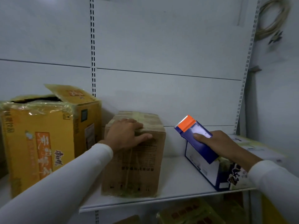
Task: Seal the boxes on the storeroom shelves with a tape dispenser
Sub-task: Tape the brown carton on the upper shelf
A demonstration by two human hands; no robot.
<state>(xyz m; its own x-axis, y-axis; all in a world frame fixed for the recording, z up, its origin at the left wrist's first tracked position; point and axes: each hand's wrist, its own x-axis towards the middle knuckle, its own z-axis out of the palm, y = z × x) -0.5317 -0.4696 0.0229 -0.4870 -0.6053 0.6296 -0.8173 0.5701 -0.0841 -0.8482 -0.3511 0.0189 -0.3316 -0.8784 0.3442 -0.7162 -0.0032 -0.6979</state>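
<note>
A brown cardboard box (139, 167) stands in the middle of the white shelf (174, 183), with tape strips across its top. My left hand (126, 135) lies flat on the box's top front edge, fingers spread. To the right, my right hand (218, 143) grips a blue tape dispenser (194, 136) with an orange head and a serrated blade, held in the air and pointing up and left, apart from the brown box. Under that hand sits a white and blue box (208, 172).
A large yellow-orange carton (42, 139) with a raised top flap stands at the left, wrapped in clear tape. A pale box (258, 147) lies at the far right. A coil of cord (273, 18) hangs on the wall. More boxes sit on the lower shelf (186, 214).
</note>
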